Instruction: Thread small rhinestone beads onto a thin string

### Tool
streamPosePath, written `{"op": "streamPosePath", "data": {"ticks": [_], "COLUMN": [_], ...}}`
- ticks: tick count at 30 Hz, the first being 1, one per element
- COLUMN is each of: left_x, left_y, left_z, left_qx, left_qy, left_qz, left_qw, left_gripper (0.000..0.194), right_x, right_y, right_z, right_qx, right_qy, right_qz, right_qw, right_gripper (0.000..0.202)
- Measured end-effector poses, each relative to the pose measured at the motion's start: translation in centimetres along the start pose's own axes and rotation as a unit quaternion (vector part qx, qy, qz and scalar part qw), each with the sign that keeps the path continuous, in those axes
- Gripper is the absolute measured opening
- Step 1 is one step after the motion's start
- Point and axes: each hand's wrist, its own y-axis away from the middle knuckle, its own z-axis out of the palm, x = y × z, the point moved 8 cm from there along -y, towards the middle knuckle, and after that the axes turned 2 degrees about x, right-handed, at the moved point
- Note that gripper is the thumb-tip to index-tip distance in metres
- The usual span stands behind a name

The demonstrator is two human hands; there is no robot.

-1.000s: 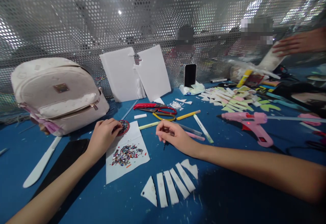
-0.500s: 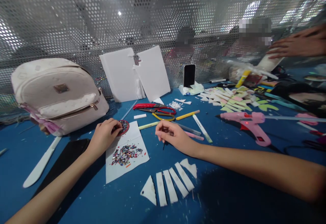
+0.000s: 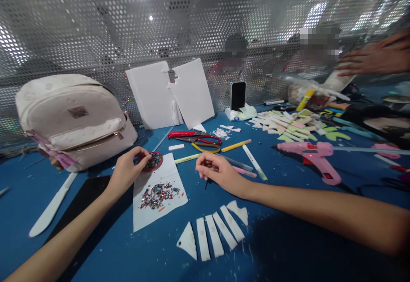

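Note:
My left hand [image 3: 128, 168] is closed, thumb and forefinger pinched together at the left side of a small round red-rimmed dish [image 3: 155, 161] of dark glittery bits. Whether the fingertips grip the rim or a tiny bit is too small to tell. Under the dish's near edge lies a white paper sheet [image 3: 141, 220], with a heap of multicoloured sequins or beads [image 3: 158, 195] on it. To the right, my right hand [image 3: 221, 173] is closed around a thin dark stick-like tool [image 3: 206, 183], its tip pointing down. White cut foam pieces [image 3: 202, 238] lie in a fishbone-like row nearer me.
A white backpack [image 3: 77, 119] and white plastic knife [image 3: 53, 209] are on the left. Red-handled scissors [image 3: 208, 139] and markers [image 3: 236, 145] lie behind my right hand. On the right are a pink glue gun [image 3: 314, 154], foam scraps [image 3: 291, 124] and another person's hand [image 3: 368, 57].
My left hand has shifted slightly left, uncovering more of the dish, and its thumb and forefinger show more plainly. My right hand stays almost in place.

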Motion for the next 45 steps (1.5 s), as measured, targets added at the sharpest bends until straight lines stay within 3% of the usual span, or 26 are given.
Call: {"op": "streamPosePath", "data": {"ticks": [23,26,30,34,38,42,45], "left_x": [1.2,3.0,7.7,11.9,12.5,11.7,12.0], "left_y": [0.2,0.7,2.9,6.2,7.6,7.5,7.6], "left_z": [-0.8,-0.8,0.0,2.6,3.6,3.7,4.1], "left_qx": [0.041,0.036,0.014,-0.080,-0.100,-0.098,-0.129], "left_qy": [0.073,0.088,0.162,0.240,0.269,0.275,0.303], "left_qz": [0.019,0.022,0.036,0.054,0.056,0.038,0.043], "left_qw": [0.996,0.995,0.986,0.966,0.956,0.956,0.943], "left_gripper": [0.009,0.009,0.009,0.010,0.013,0.015,0.015], "right_x": [-0.3,-0.4,-0.5,-0.6,-0.5,-0.4,-0.5], "right_y": [0.1,0.0,0.0,0.2,0.3,0.4,0.4], "right_z": [-0.1,-0.2,-0.2,-0.3,-0.3,-0.2,-0.2], "right_qx": [0.004,0.009,0.016,0.026,0.026,0.021,0.013], "right_qy": [0.001,-0.001,-0.003,0.000,0.014,0.024,0.028], "right_qz": [-0.003,-0.004,-0.013,-0.020,-0.022,-0.017,-0.016], "right_qw": [1.000,1.000,1.000,0.999,0.999,0.999,0.999], "right_gripper": [0.014,0.015,0.016,0.015,0.013,0.012,0.013]}}
